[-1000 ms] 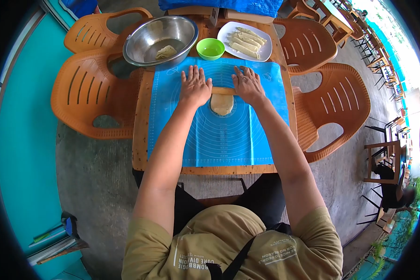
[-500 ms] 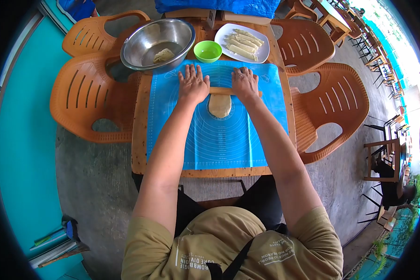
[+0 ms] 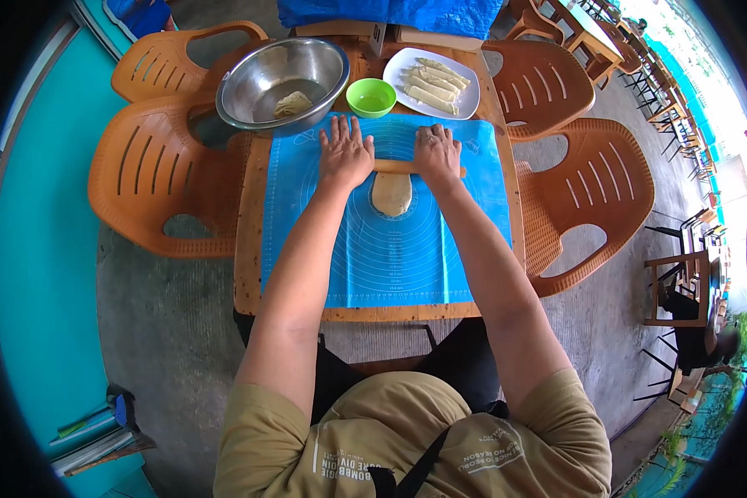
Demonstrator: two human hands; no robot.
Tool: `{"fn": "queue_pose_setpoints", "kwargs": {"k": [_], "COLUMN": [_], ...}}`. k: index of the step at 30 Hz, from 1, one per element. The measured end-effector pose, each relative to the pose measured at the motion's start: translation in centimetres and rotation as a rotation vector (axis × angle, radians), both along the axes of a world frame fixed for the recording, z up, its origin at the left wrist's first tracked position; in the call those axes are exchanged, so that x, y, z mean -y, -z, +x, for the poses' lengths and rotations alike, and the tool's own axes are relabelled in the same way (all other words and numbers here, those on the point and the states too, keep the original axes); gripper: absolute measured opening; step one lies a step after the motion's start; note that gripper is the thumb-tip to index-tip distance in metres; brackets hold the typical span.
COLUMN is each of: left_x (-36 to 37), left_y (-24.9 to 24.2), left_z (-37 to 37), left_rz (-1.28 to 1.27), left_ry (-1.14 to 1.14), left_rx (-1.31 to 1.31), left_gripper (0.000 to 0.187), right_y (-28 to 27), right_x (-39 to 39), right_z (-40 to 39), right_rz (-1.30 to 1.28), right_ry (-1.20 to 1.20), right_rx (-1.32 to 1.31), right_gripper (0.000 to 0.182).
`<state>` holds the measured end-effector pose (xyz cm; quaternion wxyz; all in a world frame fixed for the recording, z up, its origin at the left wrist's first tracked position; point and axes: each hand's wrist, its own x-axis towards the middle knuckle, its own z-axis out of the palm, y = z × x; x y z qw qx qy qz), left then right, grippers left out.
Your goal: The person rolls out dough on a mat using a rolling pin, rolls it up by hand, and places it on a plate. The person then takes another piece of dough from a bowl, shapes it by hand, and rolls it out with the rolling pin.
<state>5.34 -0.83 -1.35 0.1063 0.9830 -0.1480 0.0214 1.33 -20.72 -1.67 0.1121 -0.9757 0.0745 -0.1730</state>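
Observation:
A wooden rolling pin (image 3: 394,167) lies crosswise on the blue mat (image 3: 307,282), over the far edge of a flat oval of dough (image 3: 392,196). My left hand (image 3: 346,152) rests on the pin's left end with its fingers stretched forward and apart. On the right end lies my right hand (image 3: 436,153), palm down, its fingers extended and slightly bent. The pin's middle shows between both hands. Beyond them stand a small green bowl (image 3: 371,98) and a white plate (image 3: 468,104) holding several pale rolled pieces (image 3: 432,87).
A large metal bowl (image 3: 253,75) with folded dough sheets (image 3: 292,104) stands at the table's far left. Orange chairs (image 3: 162,178) flank the wooden table (image 3: 249,274) on both sides. Blue plastic (image 3: 390,12) covers something at the far end. A person (image 3: 697,332) is at the far right.
The view has shifted slightly, so the table and its items appear a little lower. Both hands remain on the rolling pin, with barely any movement against the dough.

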Motion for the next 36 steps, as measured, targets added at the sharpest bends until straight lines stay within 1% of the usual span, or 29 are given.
{"fn": "queue_pose_setpoints", "kwargs": {"k": [2, 5, 20, 36], "left_x": [-0.1, -0.3, -0.8, -1.5], "left_y": [0.6, 0.5, 0.2, -0.5], "left_z": [-0.3, -0.8, -2.8, -5.0], "left_rz": [-0.065, -0.058, -0.015, -0.001], "left_ry": [0.027, 0.039, 0.061, 0.086], "left_rx": [0.118, 0.140, 0.126, 0.079], "left_gripper": [0.068, 0.069, 0.071, 0.068], "right_y": [0.0, -0.1, 0.0, 0.7], "right_x": [-0.1, -0.2, -0.1, -0.2], "right_z": [-0.4, -1.0, -3.0, -4.7], "right_rz": [0.051, 0.072, 0.164, 0.051], "right_ry": [0.001, 0.007, -0.065, -0.112], "right_rx": [0.063, 0.083, 0.154, 0.170], "right_gripper": [0.030, 0.032, 0.035, 0.041]}}
